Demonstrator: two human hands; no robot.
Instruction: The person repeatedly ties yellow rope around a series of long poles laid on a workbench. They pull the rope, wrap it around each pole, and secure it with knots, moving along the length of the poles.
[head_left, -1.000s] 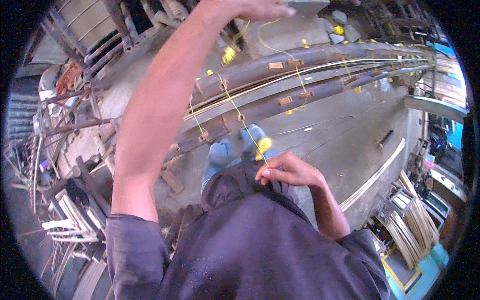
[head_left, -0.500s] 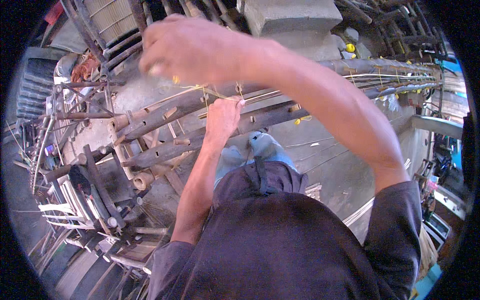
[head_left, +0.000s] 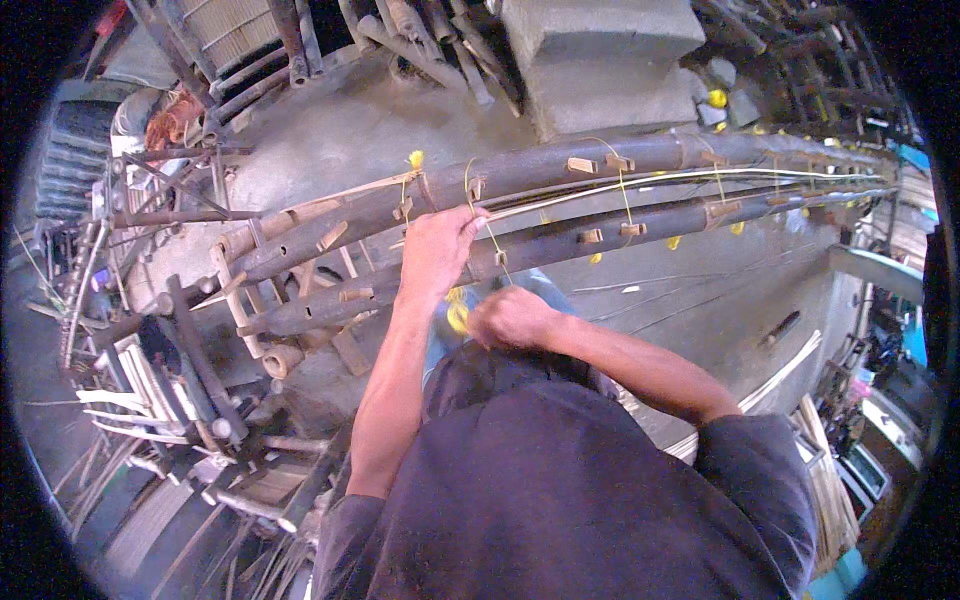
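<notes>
Two long dark bamboo poles, the far one [head_left: 540, 162] and the near one [head_left: 560, 235], run side by side from left to right, with short wooden pegs standing out of them. Thin pale bamboo strips [head_left: 600, 187] lie lengthwise between them. My left hand [head_left: 436, 250] is closed in a pinch at the strips' left ends, where a yellow string [head_left: 491, 236] crosses from pole to pole. Close to my body, my right hand [head_left: 515, 320] is closed on this string below the near pole. A yellow string bundle [head_left: 457, 312] hangs beside that hand; its fingers are partly hidden.
More yellow strings span the poles to the right. A concrete block [head_left: 610, 70] stands beyond them. Bamboo frames and a chair-like piece [head_left: 235, 40] are at the far left. Cut bamboo pieces [head_left: 150, 400] lie at the near left, loose pale strips [head_left: 790, 365] at the right.
My right hand has come down from above the far pole to my lap, drawing the string toward me across the near pole. My left hand keeps pinching at nearly the same place.
</notes>
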